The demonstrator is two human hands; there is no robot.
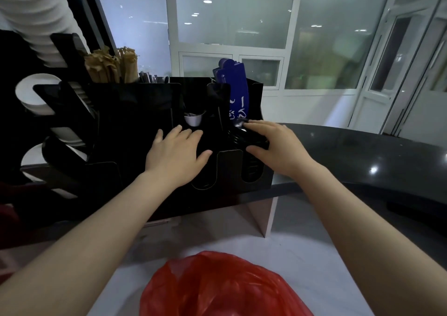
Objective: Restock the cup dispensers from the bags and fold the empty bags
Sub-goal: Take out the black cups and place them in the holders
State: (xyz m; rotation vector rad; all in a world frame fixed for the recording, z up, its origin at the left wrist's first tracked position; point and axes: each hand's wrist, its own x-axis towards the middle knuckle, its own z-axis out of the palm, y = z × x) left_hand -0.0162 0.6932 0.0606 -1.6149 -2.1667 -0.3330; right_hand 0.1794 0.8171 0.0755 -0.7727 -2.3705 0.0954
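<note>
head view: a dark stack of lids or cups (249,139), its exact kind not to be told in the dim light, is seen being seated in the rightmost slot of the black dispenser rack (135,112), at about one o'clock from the frame's centre. the stack is clasped by the right hand (273,143), fingers curled over its top and thumb under its near side, so the hand is closed around it. the left hand (176,153) is laid flat and spread on the rack's front, at about eleven o'clock from centre, apparently to steady it; nothing is pinched by it. the step in hand is judged to be restocking, with the load being pushed down into its slot. a small white cup (192,119) is seen in the middle opening, between the two hands. white cup stacks (36,97) are held in the rack's left side at nine to ten o'clock, with brown paper-wrapped sticks (108,65) at eleven o'clock and a blue card (233,85) behind the right slot at twelve. a red plastic bag (217,286) is lying on the pale counter (326,255) at six o'clock, unfolded; whether it is empty cannot be told. the next move is thought to call for the stack being pressed fully home and released, then the bag being checked and folded.
</note>
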